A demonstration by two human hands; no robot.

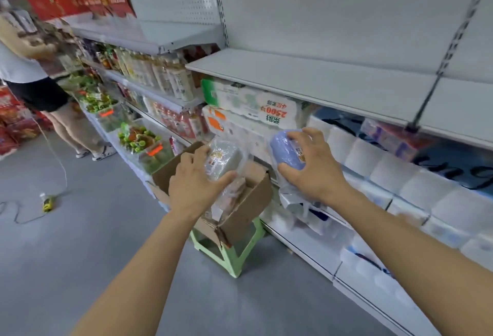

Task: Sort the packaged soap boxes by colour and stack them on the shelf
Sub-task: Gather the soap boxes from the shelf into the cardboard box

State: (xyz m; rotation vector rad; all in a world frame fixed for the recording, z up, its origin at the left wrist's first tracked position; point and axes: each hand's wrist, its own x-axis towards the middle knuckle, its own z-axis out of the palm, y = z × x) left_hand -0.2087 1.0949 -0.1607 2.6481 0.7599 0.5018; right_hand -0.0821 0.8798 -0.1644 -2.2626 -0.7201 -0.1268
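Over the open brown cardboard carton [240, 197], which sits on a pale green plastic stool [229, 253] by the foot of the white metal shelving, the left hand [194, 183] clasps a grey-beige soap box in a clear plastic wrap [222, 158]. Its fingers curl over the far top edge and the thumb presses the near lower corner, so the grip is closed around the pack. More wrapped packs lie inside the carton below it. The right hand [312, 167] holds a lilac-blue soap box in a clear wrap [286, 150] just beyond the carton's right edge, in front of the lower shelf stacked with white tissue-roll packs [386, 173]. Fingers spread over the box's top and right side, the thumb hooks under its lower end, and loose wrap hangs below the palm. Both bare forearms reach forward from the bottom corners, wrists slightly bent, backs of the hands facing up. Above them an empty white shelf board [320, 79] runs across.
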